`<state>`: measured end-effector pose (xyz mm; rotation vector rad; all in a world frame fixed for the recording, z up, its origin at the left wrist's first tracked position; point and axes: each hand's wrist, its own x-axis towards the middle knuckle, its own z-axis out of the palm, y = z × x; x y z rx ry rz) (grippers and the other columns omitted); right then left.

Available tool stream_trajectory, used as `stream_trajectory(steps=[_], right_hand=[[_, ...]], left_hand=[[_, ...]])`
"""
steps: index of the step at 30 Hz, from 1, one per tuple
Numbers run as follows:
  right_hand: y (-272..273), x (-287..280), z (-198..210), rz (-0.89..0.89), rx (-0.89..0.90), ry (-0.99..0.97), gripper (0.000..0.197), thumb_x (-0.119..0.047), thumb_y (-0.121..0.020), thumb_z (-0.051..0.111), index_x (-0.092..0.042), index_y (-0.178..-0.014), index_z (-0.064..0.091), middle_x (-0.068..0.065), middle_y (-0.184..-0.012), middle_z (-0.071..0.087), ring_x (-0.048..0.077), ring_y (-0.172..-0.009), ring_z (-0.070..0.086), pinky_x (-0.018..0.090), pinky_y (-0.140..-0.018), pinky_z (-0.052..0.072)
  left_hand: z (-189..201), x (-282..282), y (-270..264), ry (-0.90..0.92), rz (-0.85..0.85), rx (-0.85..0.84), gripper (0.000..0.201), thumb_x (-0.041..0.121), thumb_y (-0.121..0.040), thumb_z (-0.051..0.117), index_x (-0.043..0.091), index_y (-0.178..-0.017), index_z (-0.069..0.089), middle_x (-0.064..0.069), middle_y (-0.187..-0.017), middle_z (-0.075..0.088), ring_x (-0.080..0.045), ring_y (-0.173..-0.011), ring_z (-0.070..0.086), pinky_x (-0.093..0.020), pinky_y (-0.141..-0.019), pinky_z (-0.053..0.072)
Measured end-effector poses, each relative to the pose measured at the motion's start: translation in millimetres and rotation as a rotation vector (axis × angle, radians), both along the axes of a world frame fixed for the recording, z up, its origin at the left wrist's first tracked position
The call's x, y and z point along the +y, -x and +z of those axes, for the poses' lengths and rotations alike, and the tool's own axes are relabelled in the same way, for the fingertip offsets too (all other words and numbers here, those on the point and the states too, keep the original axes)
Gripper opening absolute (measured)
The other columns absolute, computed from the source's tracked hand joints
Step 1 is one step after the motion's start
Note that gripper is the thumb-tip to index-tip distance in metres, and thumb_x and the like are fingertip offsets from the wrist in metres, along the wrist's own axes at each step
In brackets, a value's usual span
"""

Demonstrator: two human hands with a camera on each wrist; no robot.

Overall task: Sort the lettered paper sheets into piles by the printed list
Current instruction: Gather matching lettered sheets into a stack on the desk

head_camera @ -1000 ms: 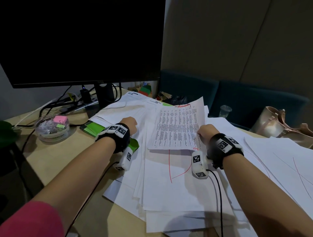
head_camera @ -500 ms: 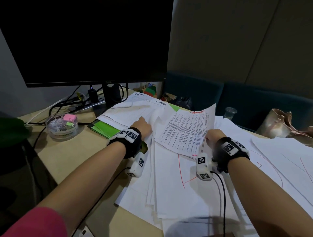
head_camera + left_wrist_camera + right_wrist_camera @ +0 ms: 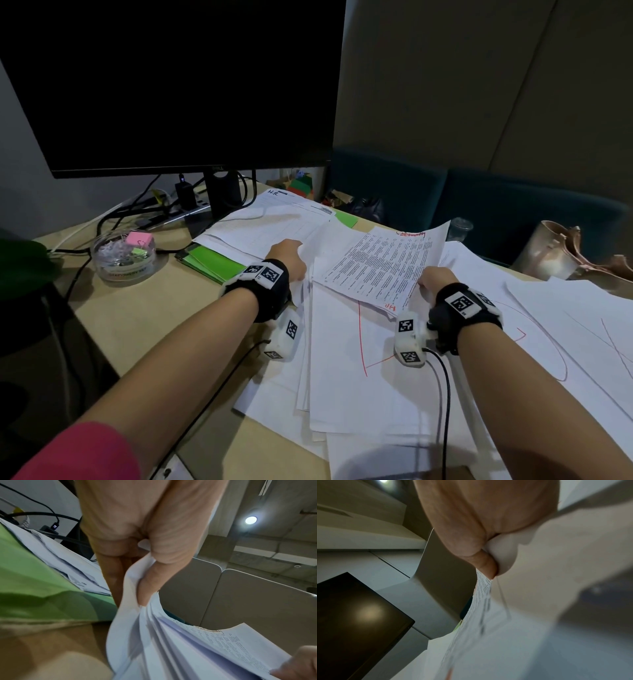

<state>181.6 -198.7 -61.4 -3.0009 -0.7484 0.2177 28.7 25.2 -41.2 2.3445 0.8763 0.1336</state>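
A printed list (image 3: 383, 265) covered in small text, with red writing at its top and bottom, lies tilted over a stack of white sheets (image 3: 346, 370) bearing large red marks. My right hand (image 3: 433, 279) pinches the list's right edge between thumb and fingers (image 3: 485, 562). My left hand (image 3: 287, 257) grips the upper left edge of several sheets of the stack (image 3: 154, 635), with the thumb (image 3: 150, 582) on top. A pile marked HR (image 3: 274, 219) lies behind the left hand. More red-marked sheets (image 3: 575, 329) spread to the right.
A dark monitor (image 3: 171, 85) stands at the back, cables (image 3: 113, 212) beside its stand. Green folders (image 3: 209, 262) lie under the HR pile. A clear tub of clips (image 3: 123, 255) sits at left. A metallic bag (image 3: 561, 255) and a glass (image 3: 460, 228) stand at the far right.
The printed list has turned and slid slightly leftward over the stack in my right hand. My left hand has moved forward along the stack's left edge and grips its sheets.
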Motion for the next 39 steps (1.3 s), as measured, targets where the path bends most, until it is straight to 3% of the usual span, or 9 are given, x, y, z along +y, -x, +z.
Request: stream_trajectory(steps=[9, 12, 15, 20, 23, 26, 30, 35, 39], right_hand=[[-2.7, -8.6, 0.3, -0.105, 0.104, -0.099, 0.031, -0.008, -0.100, 0.040, 0.003, -0.125, 0.055, 0.016, -0.130, 0.056, 0.029, -0.122, 0.052, 0.025, -0.097, 0.040], [-9.4, -11.3, -4.8, -0.190, 0.232, -0.235, 0.038, -0.003, -0.100, 0.034, 0.011, -0.134, 0.044, 0.024, -0.139, 0.045, 0.033, -0.129, 0.042, -0.003, -0.063, 0.038], [-9.5, -14.5, -7.3, -0.277, 0.298, -0.346, 0.041, -0.002, -0.101, 0.031, 0.013, -0.138, 0.036, 0.026, -0.143, 0.039, 0.034, -0.133, 0.037, -0.001, -0.045, 0.033], [-14.6, -22.4, -7.3, -0.329, 0.304, -0.395, 0.033, -0.005, -0.098, 0.042, 0.009, -0.126, 0.053, 0.021, -0.133, 0.053, 0.032, -0.123, 0.050, 0.010, -0.081, 0.044], [-14.8, -23.9, -6.8, -0.282, 0.328, -0.365, 0.040, -0.003, -0.100, 0.034, 0.011, -0.137, 0.040, 0.024, -0.139, 0.044, 0.029, -0.122, 0.047, -0.001, -0.047, 0.036], [-16.6, -25.8, -6.7, -0.298, 0.333, -0.360, 0.040, -0.002, -0.101, 0.029, 0.012, -0.137, 0.038, 0.015, -0.113, 0.045, 0.030, -0.120, 0.046, 0.000, -0.045, 0.034], [-15.6, -24.3, -1.0, -0.311, 0.306, -0.409, 0.010, -0.004, -0.101, 0.031, -0.010, -0.105, 0.037, 0.005, -0.086, 0.035, 0.015, -0.073, 0.040, 0.003, -0.041, 0.035], [-15.4, -16.8, 9.2, -0.262, 0.089, -0.264, 0.025, -0.008, -0.097, 0.042, -0.007, -0.072, 0.043, 0.007, -0.080, 0.053, 0.027, -0.105, 0.059, 0.024, -0.084, 0.044], [-18.6, -3.8, 12.3, -0.177, -0.015, -0.228, 0.023, -0.007, -0.096, 0.041, -0.005, -0.108, 0.061, 0.010, -0.109, 0.065, 0.027, -0.111, 0.059, 0.025, -0.086, 0.044]], left_hand=[[-3.5, -8.4, -2.9, -0.004, -0.024, 0.004, 0.027, 0.002, -0.082, 0.059, 0.010, -0.108, 0.062, -0.013, -0.112, 0.062, -0.033, -0.103, 0.058, -0.029, -0.076, 0.044], [-3.9, -12.2, -5.1, -0.002, -0.038, -0.001, 0.030, 0.002, -0.083, 0.059, 0.011, -0.112, 0.062, -0.014, -0.115, 0.061, -0.034, -0.106, 0.057, -0.030, -0.079, 0.045], [-5.2, -14.5, -7.8, 0.004, -0.041, 0.013, 0.035, 0.002, -0.082, 0.060, 0.010, -0.116, 0.062, -0.014, -0.117, 0.061, -0.034, -0.107, 0.058, -0.033, -0.081, 0.047], [-8.4, -14.9, -11.0, 0.004, -0.033, 0.035, 0.041, 0.003, -0.081, 0.064, 0.008, -0.121, 0.060, -0.015, -0.119, 0.061, -0.034, -0.109, 0.057, -0.036, -0.087, 0.049], [-9.5, -15.1, -12.9, 0.002, -0.039, 0.039, 0.041, 0.004, -0.080, 0.066, 0.008, -0.120, 0.060, -0.015, -0.118, 0.062, -0.033, -0.108, 0.058, -0.036, -0.088, 0.050], [-8.9, -15.3, -14.3, 0.006, -0.050, 0.052, 0.043, 0.005, -0.080, 0.068, 0.008, -0.122, 0.060, -0.015, -0.118, 0.062, -0.033, -0.108, 0.058, -0.036, -0.089, 0.050], [-8.4, -13.0, -14.9, -0.004, -0.011, 0.109, 0.060, 0.012, -0.078, 0.073, 0.006, -0.131, 0.047, -0.016, -0.127, 0.056, -0.034, -0.113, 0.055, -0.038, -0.092, 0.049], [0.0, 2.2, -13.0, -0.148, 0.155, 0.088, 0.077, 0.024, -0.081, 0.071, 0.007, -0.140, 0.025, -0.017, -0.139, 0.039, -0.035, -0.130, 0.036, -0.046, -0.102, 0.040], [1.3, 23.7, -6.7, -0.215, 0.159, 0.234, 0.065, 0.030, -0.085, 0.064, 0.010, -0.138, 0.032, -0.014, -0.142, 0.031, -0.034, -0.134, 0.027, -0.050, -0.105, 0.033]])
